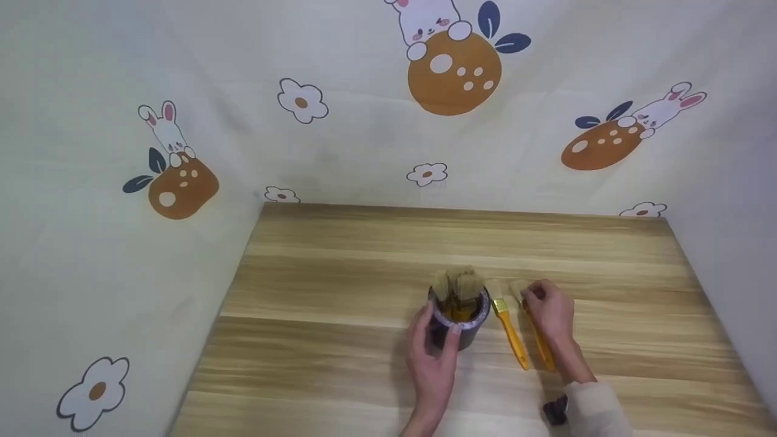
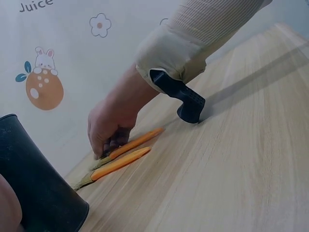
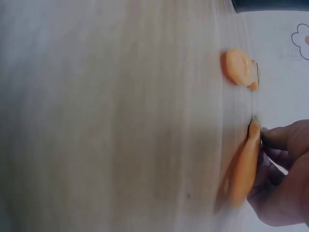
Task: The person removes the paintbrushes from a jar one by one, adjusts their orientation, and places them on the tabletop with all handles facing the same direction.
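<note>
My left hand grips a dark round cup, thumb at the near rim and fingers along its left side. Several paintbrushes stand in the cup, pale bristles up. Right of it, a paintbrush with an orange handle lies on the table, untouched. Beside that one is a second orange-handled paintbrush, which my right hand pinches near the bristle end. In the right wrist view, thumb and fingers meet this held paintbrush at its narrow end; its handle lies close to the tabletop.
The wood-grain table ends at a pale printed cloth wall behind, with cloth on both sides too. A black device is strapped at the right wrist, under the light sleeve, low over the table.
</note>
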